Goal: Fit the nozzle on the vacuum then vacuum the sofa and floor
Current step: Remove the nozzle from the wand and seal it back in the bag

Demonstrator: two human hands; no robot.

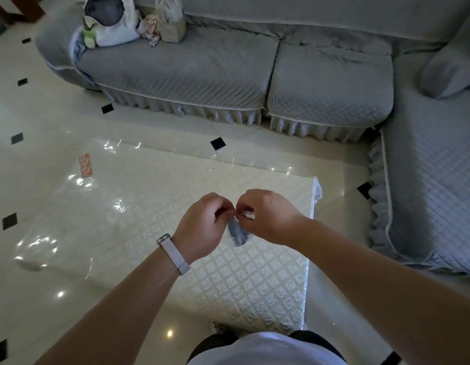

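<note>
Small dark blue-grey nozzle piece [238, 234] is held in the air between both hands, above the near right part of the surface [149, 201], which is covered in white quilted cloth under a clear plastic sheet. I read its long axis as near vertical in my view, slightly tilted: top end at the fingers, bottom end lower and to the right, pointing down at the cloth. Only the lower part shows. There's a glint of clear film near the top; can't tell if it's a bag.

Left hand [202, 227]: fingers curled, pinching the top. Right hand [265, 217]: same, pinching just beside it, the two hands' fingertips nearly touching.

Pale strap watch [173, 252] on the left wrist. Grey quilted sofa [189, 67] with a frilled skirt sits beyond the surface and wraps round to the right. Glossy cream tile floor [31, 180] has black diamond insets. White bag [115, 27] and beige bag [170, 19] sit on the sofa's far left end.
</note>
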